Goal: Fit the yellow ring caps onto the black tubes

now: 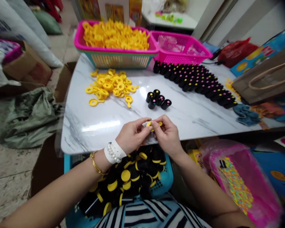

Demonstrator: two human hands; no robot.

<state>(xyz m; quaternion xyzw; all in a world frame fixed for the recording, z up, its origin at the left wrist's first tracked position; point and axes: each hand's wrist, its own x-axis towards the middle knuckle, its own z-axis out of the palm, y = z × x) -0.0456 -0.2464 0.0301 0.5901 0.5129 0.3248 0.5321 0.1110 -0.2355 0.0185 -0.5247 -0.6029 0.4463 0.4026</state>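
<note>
Both hands meet over the table's front edge, pinching one yellow plastic ring piece with a short stem (pixel 159 123). My left hand (pixel 134 134) grips it from the left with closed fingers. From the right, my right hand (pixel 167 135) presses its thumb on the same piece. The fingers partly cover it. Just beyond the hands, several short black cylinders (pixel 153 103) with pink or yellow dots in their tops stand close together. A loose pile of similar yellow ring pieces (pixel 114 84) lies farther back to the left.
A pink basket (pixel 116 50) heaped with yellow pieces stands at the back, beside another pink basket (pixel 180 57). Rows of black cylinders (pixel 197 80) fill the table's right. In my lap, a blue basket (pixel 167 180) holds black cylinders with yellow caps. A pink tub (pixel 258 177) sits lower right.
</note>
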